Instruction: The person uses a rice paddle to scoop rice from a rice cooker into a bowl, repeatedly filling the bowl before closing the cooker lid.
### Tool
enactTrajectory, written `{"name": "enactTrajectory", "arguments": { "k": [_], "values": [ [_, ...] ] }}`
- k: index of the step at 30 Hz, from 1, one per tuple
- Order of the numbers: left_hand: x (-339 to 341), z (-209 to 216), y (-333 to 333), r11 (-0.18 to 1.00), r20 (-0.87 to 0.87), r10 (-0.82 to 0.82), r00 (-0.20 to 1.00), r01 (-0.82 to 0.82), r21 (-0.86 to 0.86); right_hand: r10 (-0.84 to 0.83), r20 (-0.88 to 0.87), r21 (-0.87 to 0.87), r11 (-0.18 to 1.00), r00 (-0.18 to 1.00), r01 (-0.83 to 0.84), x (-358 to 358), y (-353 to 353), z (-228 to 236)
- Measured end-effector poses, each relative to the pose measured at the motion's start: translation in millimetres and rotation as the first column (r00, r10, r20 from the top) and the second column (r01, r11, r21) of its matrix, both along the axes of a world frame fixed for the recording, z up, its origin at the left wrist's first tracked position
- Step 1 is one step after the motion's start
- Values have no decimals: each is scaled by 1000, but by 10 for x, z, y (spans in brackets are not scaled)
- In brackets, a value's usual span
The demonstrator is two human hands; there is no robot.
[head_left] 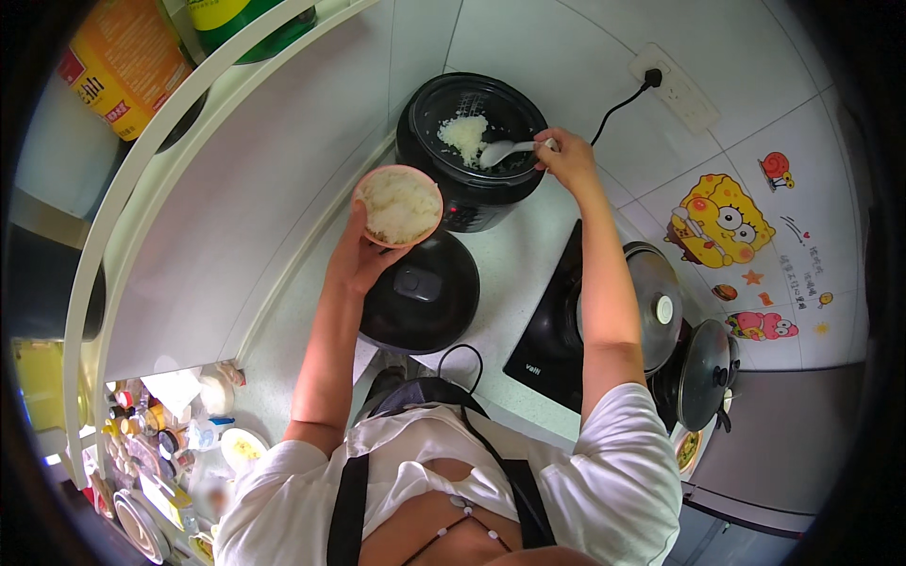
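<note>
My left hand (pixel 357 253) holds a pink-rimmed bowl (pixel 404 245) from its near left side, closed around it. White cooked rice (pixel 398 202) fills the bowl nearly to the rim. To the right and farther off stands a black rice cooker (pixel 481 215), uncovered, with a clump of rice (pixel 462 136) in its pot. Pinched in my right hand (pixel 568 158) is the handle of a white spoon (pixel 498 153), whose head lies inside the pot beside that clump. A round black lid (pixel 444 307) rests on the counter below the bowl.
At right, a black cooktop (pixel 543 354) carries a lidded pan (pixel 651 302), with another lidded pan (pixel 703 373) beside it. A plug (pixel 652 78) sits in the wall socket (pixel 681 92). A curved white shelf rail (pixel 142 151) with bottles runs along the left; jars and plates crowd lower left.
</note>
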State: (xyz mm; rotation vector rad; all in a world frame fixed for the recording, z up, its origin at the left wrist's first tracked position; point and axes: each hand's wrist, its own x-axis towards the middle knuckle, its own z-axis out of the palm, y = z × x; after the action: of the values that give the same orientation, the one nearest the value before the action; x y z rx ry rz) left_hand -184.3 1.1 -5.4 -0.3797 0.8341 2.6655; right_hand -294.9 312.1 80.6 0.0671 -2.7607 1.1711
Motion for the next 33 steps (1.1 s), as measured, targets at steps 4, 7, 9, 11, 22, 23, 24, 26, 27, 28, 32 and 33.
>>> {"name": "enactTrajectory", "arguments": {
  "k": [4,7,9,11,22,23,24,26,27,28,32,33],
  "values": [
    [4,38,8,1000,-40,-15,999,15,-2,97,-271,278,960,958,-19,165,97,108],
    [7,100,38,999,-73,-34,997,34,3,112,-364,244,969,925,-21,214,214,99],
    [11,117,45,999,-78,-37,996,37,-4,94,-399,206,978,912,-11,252,233,116],
    [12,124,54,999,-69,-38,997,37,-12,70,-413,178,984,908,5,293,243,169],
    [3,125,110,998,-33,-55,998,54,-30,61,-318,133,991,946,-19,250,139,152],
    [7,122,114,998,-32,-52,998,51,-34,85,-320,151,988,944,-38,217,101,133],
    [3,107,121,998,-33,-52,998,52,-22,99,-302,226,974,948,-29,182,65,134],
    [-10,63,134,999,-32,-54,998,54,3,122,-262,373,928,957,-16,89,-7,135],
    [-14,61,133,998,-35,-56,998,56,-4,133,-304,414,910,943,5,11,-47,95],
    [-18,65,130,998,-38,-58,998,58,-10,149,-296,470,883,943,8,-59,-83,106],
    [18,76,106,1000,-55,-20,998,19,-23,242,-187,649,758,952,-65,-239,-330,352],
    [15,67,109,1000,-54,-15,998,14,-20,251,-156,673,735,955,-83,-301,-384,407]
  ]
}}
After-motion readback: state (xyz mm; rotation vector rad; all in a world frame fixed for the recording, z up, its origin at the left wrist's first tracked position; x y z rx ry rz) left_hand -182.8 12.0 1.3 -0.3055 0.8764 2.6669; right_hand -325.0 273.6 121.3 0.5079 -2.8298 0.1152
